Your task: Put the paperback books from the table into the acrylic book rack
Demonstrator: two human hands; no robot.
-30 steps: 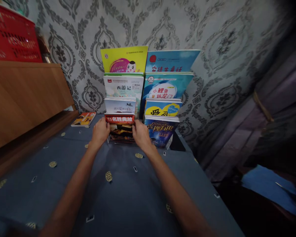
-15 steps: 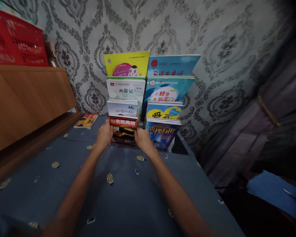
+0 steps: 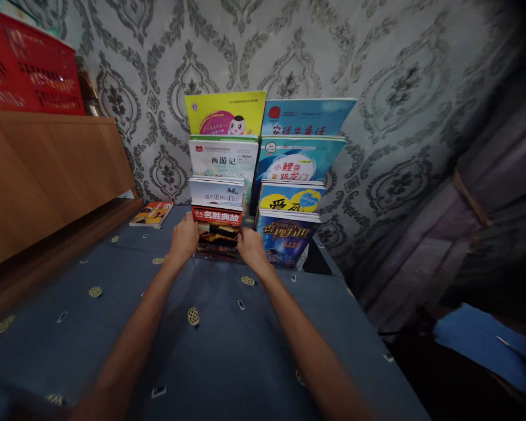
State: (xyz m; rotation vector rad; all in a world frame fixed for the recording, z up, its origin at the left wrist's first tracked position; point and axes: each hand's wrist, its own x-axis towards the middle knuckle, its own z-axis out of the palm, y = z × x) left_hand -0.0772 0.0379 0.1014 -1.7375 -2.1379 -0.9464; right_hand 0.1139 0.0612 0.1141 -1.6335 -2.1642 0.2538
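Observation:
My left hand (image 3: 185, 238) and my right hand (image 3: 251, 247) grip the two side edges of a red and dark book (image 3: 217, 234) with closed fingers. It stands upright at the front of the left stack of books. Right behind it rises a pale blue-white book (image 3: 217, 192), then a white book (image 3: 223, 158) and a tall yellow book (image 3: 225, 112). Close to my right hand is a dark blue book (image 3: 284, 240), front of the right stack. A yellow and blue book (image 3: 291, 196) and two teal-blue ones stand behind it.
An orange book (image 3: 152, 214) lies flat at the back left of the patterned blue cloth (image 3: 219, 362). A wooden cabinet (image 3: 52, 181) with a red basket (image 3: 30, 70) on top borders the left. Patterned wallpaper rises behind; a curtain (image 3: 425, 251) hangs at the right.
The camera view has shifted slightly. Both hands stay on the sides of the red and dark book, and the stacks look the same.

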